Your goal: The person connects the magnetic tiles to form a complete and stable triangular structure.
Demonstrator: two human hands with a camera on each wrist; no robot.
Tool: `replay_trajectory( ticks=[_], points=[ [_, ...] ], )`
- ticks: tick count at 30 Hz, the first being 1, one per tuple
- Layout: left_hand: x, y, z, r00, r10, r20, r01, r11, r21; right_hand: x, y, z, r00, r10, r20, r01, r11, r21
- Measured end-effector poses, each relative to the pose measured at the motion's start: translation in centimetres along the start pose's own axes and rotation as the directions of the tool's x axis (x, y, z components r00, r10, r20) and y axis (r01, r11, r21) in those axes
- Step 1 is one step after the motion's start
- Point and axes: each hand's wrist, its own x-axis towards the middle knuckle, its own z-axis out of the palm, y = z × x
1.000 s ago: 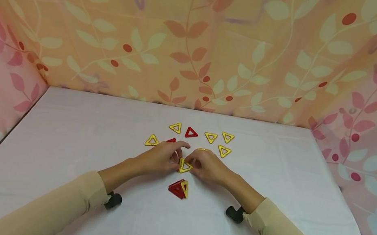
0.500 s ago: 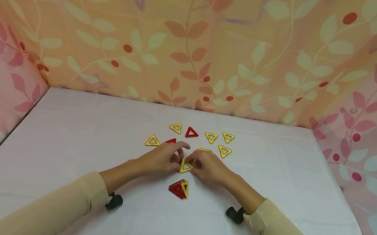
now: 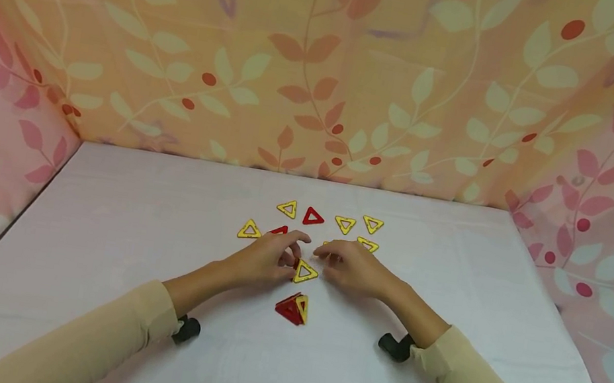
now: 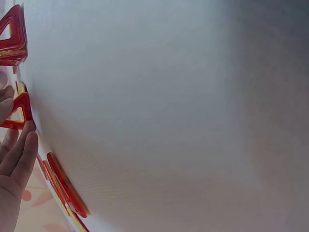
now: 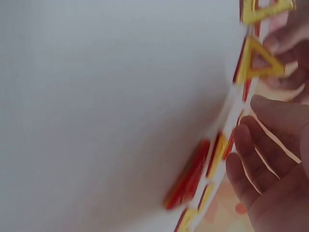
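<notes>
In the middle of the table stand a yellow triangular magnetic tile (image 3: 305, 272) and a red triangular tile (image 4: 21, 110), meeting at one edge. My left hand (image 3: 263, 255) holds the red tile between thumb and fingers; the head view mostly hides that tile behind the yellow one. Just to the right, my right hand (image 3: 355, 268) is apart from the yellow tile, its fingers loosely bent with nothing in them. Nearer to me stands a small pyramid (image 3: 292, 308) of red and yellow triangular tiles.
Beyond the hands, loose tiles lie flat: a red tile (image 3: 313, 216), a yellow tile (image 3: 287, 208), another yellow tile (image 3: 249, 229) and several more at the right, some partly hidden by my right hand. White cloth covers the table (image 3: 129, 210); a patterned curtain (image 3: 300, 83) rises behind.
My right hand has let go of the yellow tile and moved slightly right, covering part of a yellow tile behind. My left hand keeps its place.
</notes>
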Motion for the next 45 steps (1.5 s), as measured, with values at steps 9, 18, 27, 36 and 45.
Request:
replay_trajectory(
  ticks=[9,18,27,36,45],
  points=[
    [0.0,0.0,-0.1,1.0,0.0,0.009,0.0,1.0,-0.016,0.0,1.9,-1.6,0.994,0.11,-0.03,-0.113,0.984,-0.138],
    [0.0,0.0,0.0,1.0,-0.006,0.007,0.006,1.0,-0.014,0.7,2.4,-1.3,0.993,0.114,-0.007,-0.113,0.975,-0.193],
    [-0.1,-0.1,0.2,1.0,-0.01,-0.001,0.01,1.0,-0.02,0.8,2.5,-1.0,0.997,0.081,-0.015,-0.083,0.977,-0.195],
    [-0.1,0.0,0.1,1.0,-0.008,0.002,0.008,1.0,-0.013,0.9,2.0,-0.6,0.999,0.046,-0.014,-0.047,0.987,-0.152],
    [-0.1,0.0,0.1,1.0,-0.012,0.001,0.012,1.0,-0.014,0.9,1.6,-0.5,0.999,0.047,0.01,-0.045,0.988,-0.144]
  ],
)
